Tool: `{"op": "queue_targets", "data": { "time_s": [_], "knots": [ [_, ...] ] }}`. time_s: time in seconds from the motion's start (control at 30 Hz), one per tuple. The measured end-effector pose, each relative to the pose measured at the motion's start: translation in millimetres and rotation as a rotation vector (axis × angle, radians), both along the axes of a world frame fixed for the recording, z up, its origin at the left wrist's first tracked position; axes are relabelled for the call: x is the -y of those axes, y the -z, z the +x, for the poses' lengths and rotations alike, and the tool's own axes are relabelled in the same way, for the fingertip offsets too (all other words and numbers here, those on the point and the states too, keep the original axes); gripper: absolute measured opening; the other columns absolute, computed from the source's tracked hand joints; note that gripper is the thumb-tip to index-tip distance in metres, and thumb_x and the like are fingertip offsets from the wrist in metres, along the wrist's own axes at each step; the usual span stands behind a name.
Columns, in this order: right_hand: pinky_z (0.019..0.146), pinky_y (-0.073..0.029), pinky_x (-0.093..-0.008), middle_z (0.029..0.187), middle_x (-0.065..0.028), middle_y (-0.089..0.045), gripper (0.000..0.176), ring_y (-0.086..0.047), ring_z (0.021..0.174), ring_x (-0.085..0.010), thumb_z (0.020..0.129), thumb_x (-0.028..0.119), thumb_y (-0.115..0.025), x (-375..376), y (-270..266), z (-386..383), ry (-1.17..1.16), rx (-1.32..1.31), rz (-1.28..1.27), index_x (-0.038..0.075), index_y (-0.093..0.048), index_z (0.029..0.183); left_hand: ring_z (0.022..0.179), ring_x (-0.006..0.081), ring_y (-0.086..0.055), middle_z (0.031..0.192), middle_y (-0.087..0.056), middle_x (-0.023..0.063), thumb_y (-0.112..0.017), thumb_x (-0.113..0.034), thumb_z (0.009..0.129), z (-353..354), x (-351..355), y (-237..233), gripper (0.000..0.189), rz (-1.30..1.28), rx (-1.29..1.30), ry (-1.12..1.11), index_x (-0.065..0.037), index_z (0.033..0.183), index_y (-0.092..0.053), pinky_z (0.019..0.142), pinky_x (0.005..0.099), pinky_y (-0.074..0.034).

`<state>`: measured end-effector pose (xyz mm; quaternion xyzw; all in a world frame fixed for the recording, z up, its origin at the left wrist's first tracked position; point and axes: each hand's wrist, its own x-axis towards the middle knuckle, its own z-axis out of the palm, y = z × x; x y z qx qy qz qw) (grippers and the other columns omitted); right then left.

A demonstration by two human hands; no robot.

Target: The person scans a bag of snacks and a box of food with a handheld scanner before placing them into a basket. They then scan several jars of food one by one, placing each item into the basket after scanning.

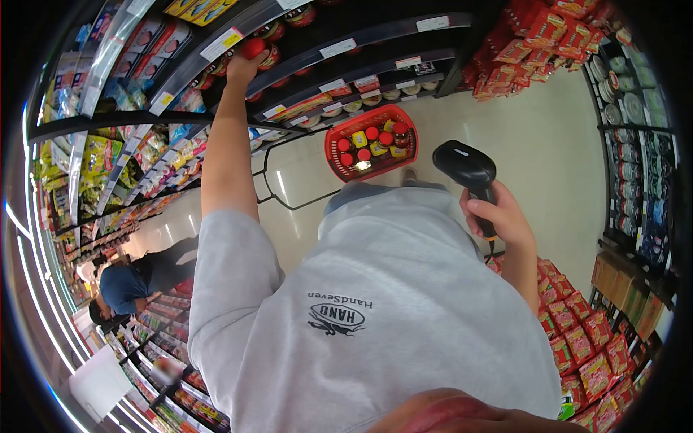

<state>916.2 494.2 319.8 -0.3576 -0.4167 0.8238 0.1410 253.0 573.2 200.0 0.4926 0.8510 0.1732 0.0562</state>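
Observation:
My left hand (244, 66) reaches up to a dark shelf (339, 49) and is closed around a red-lidded jar (253, 48); other red-lidded jars (271, 30) stand beside it. In my right hand (502, 213) is the handle of a black handheld scanner (464, 163), its head tilted up to the left and a cord hanging below. A red basket (336, 153) sits on the floor in front of my feet, holding several jars with red lids and yellow labels (359, 139).
A black metal frame (278, 200) lies left of the basket. Red snack packets hang at upper right (545, 29) and fill a display (577, 328) at lower right. Shelves of jars (628, 173) line the right side. Another person in a blue top (123, 289) bends at the left shelves.

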Motion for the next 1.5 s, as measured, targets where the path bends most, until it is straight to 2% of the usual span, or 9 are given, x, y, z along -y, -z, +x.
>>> {"op": "queue_targets", "data": {
  "time_s": [0.63,0.73,0.9,1.0,1.17,1.37,1.43,1.47,1.5],
  "knots": [
    [0.048,-0.047,-0.0253,0.080,-0.0032,-0.059,0.038,-0.060,0.057,-0.0098,0.090,0.027,-0.073,12.8,30.5,25.1,0.052,-0.058,-0.049,0.002,-0.053,0.111,0.123,0.0423,-0.059,0.139,-0.054,0.0304,-0.081,-0.067,0.067,115.3,-100.4,7.8,0.118,-0.088,-0.137,0.000,0.004,0.148,-0.033,0.106,0.0482,-0.046],
    [0.048,-0.046,-0.0246,0.079,-0.0031,-0.059,0.034,-0.060,0.056,-0.0097,0.090,0.024,-0.071,15.4,33.3,34.0,0.084,-0.026,-0.054,0.001,-0.054,0.110,0.128,0.0409,-0.055,0.141,-0.049,0.0311,-0.089,-0.057,0.064,158.3,-104.6,-17.5,0.122,-0.022,0.362,-0.156,0.006,0.147,-0.026,0.102,0.0458,-0.049],
    [0.049,-0.048,-0.0250,0.081,-0.0030,-0.060,0.033,-0.061,0.058,-0.0100,0.091,0.022,-0.072,16.1,41.3,48.9,0.141,-0.052,-0.072,0.001,-0.054,0.110,0.118,0.0305,-0.061,0.134,-0.053,0.0258,-0.090,-0.047,0.071,146.3,-138.1,32.9,0.109,0.193,0.092,-0.035,0.002,0.146,-0.028,0.080,0.0350,-0.058],
    [0.050,-0.048,-0.0251,0.081,-0.0032,-0.060,0.032,-0.062,0.059,-0.0102,0.090,0.021,-0.072,14.4,44.4,55.7,0.174,-0.057,-0.104,0.001,-0.054,0.109,0.113,0.0231,-0.058,0.125,-0.053,0.0166,-0.089,-0.015,0.079,244.4,-109.8,-23.6,0.081,0.572,0.772,0.136,0.004,0.135,-0.035,0.095,0.0348,-0.051],
    [0.050,-0.048,-0.0252,0.080,-0.0036,-0.060,0.031,-0.061,0.059,-0.0105,0.090,0.021,-0.072,9.5,64.5,61.9,0.211,-0.102,-0.145,0.000,-0.055,0.106,0.102,0.0189,-0.061,0.119,-0.056,0.0144,-0.088,-0.015,0.080,273.3,-97.2,19.1,0.074,0.370,0.530,0.416,-0.001,0.130,-0.036,0.079,0.0307,-0.058],
    [0.048,-0.046,-0.0262,0.077,-0.0034,-0.061,0.031,-0.061,0.058,-0.0104,0.089,0.022,-0.072,17.9,101.4,66.5,0.210,-0.055,-0.262,0.003,-0.055,0.108,0.105,0.0216,-0.062,0.120,-0.055,0.0151,-0.090,-0.015,0.077,306.0,-92.3,127.5,0.081,0.096,0.834,0.181,-0.004,0.135,-0.034,0.076,0.0340,-0.060],
    [0.050,-0.047,-0.0259,0.083,-0.0048,-0.061,0.032,-0.061,0.059,-0.0121,0.089,0.016,-0.072,16.5,114.4,69.6,0.136,0.061,-0.431,0.000,-0.053,0.109,0.104,0.0228,-0.062,0.119,-0.055,0.0142,-0.090,-0.014,0.077,284.1,-116.4,171.9,0.082,0.066,0.585,0.262,-0.003,0.136,-0.033,0.075,0.0345,-0.060],
    [0.050,-0.047,-0.0260,0.085,-0.0049,-0.061,0.032,-0.062,0.060,-0.0123,0.089,0.015,-0.071,15.5,123.2,69.3,0.165,0.019,-0.443,0.001,-0.052,0.110,0.110,0.0225,-0.058,0.128,-0.054,0.0179,-0.092,-0.023,0.074,280.1,-127.2,195.3,0.087,0.173,0.732,0.245,0.005,0.137,-0.038,0.097,0.0355,-0.052],
    [0.050,-0.047,-0.0262,0.086,-0.0051,-0.061,0.033,-0.062,0.060,-0.0125,0.089,0.014,-0.071,17.4,133.3,67.2,0.185,-0.025,-0.467,0.001,-0.051,0.111,0.110,0.0225,-0.058,0.128,-0.054,0.0179,-0.092,-0.023,0.074,282.0,-147.0,205.0,0.087,0.162,0.734,0.267,0.005,0.137,-0.038,0.097,0.0355,-0.052]
  ]
}}
